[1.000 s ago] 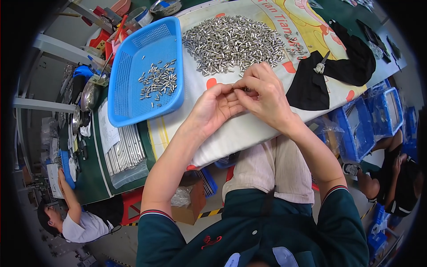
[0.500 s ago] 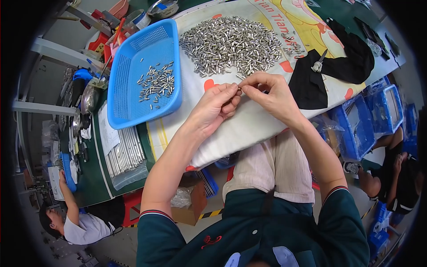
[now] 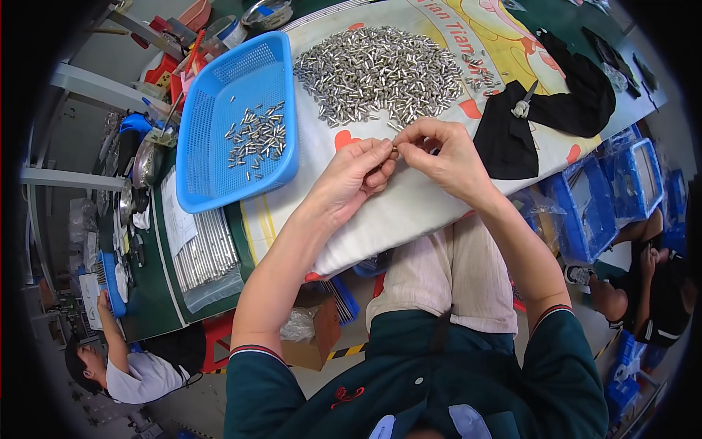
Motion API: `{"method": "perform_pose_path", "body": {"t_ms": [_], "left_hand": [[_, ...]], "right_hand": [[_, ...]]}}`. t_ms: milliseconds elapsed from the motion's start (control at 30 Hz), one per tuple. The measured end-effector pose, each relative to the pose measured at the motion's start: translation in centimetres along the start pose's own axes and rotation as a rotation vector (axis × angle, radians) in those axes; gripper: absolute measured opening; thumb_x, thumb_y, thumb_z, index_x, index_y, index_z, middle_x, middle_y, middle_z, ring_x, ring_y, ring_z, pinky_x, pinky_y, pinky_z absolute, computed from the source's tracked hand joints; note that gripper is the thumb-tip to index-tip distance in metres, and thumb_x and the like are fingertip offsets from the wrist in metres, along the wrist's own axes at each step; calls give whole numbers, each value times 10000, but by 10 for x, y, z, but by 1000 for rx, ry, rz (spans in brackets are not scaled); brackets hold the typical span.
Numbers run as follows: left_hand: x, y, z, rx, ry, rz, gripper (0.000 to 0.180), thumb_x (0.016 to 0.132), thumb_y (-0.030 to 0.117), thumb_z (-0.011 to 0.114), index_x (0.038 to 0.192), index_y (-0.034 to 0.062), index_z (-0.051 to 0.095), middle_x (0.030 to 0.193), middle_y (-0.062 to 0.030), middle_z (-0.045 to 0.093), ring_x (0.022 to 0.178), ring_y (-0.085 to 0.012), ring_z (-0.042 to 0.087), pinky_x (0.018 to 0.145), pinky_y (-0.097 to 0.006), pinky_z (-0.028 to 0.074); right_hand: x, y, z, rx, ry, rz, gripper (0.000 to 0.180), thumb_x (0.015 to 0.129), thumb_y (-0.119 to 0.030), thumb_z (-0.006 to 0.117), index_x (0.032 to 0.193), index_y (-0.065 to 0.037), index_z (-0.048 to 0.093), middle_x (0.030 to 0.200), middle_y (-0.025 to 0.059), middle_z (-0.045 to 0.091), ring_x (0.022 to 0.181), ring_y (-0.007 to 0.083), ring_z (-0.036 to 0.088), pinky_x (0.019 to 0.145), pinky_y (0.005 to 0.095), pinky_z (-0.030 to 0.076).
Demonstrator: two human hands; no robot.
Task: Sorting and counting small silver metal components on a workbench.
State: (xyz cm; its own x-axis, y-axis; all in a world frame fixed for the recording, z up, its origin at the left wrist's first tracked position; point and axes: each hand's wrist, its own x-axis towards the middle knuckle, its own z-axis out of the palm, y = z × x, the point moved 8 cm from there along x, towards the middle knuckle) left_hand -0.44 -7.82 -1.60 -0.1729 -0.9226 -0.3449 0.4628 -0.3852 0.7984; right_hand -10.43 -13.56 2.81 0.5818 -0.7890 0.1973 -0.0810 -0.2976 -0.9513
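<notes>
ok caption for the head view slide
Left hand and right hand pinch a small metal pin beside a heap of silver pins and blue plastic basket.

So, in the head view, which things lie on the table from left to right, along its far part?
Bundle of metal rods in a clear bag → blue basket holding a few small metal pieces → big pile of small metal pieces → black cloth.

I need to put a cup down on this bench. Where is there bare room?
Bare white cloth lies below both hands, toward the table's near edge. Crowded: the pile of metal pins, the blue basket and the black fabric.
</notes>
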Motion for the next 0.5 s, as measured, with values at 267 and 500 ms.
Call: {"method": "perform_pose_path", "body": {"t_ms": [267, 500], "left_hand": [[0, -1, 1, 3, -7, -3, 221, 907, 242, 533, 877, 23, 545, 655, 17, 485, 514, -35, 345, 476, -174, 290], [1, 1, 4, -26, -17, 5, 210, 911, 242, 528, 854, 41, 541, 662, 12, 502, 513, -38, 348, 472, -175, 293]], "right_hand": [[-1, 2, 0, 47, -19, 27, 165, 752, -116, 596, 816, 27, 646, 678, 40, 617, 594, 70, 500, 570, 231, 430], [-2, 1, -3, 66, -19, 60, 166, 760, -138, 619, 814, 17, 650, 686, 30, 621, 610, 67, 516, 568, 224, 419]]}}
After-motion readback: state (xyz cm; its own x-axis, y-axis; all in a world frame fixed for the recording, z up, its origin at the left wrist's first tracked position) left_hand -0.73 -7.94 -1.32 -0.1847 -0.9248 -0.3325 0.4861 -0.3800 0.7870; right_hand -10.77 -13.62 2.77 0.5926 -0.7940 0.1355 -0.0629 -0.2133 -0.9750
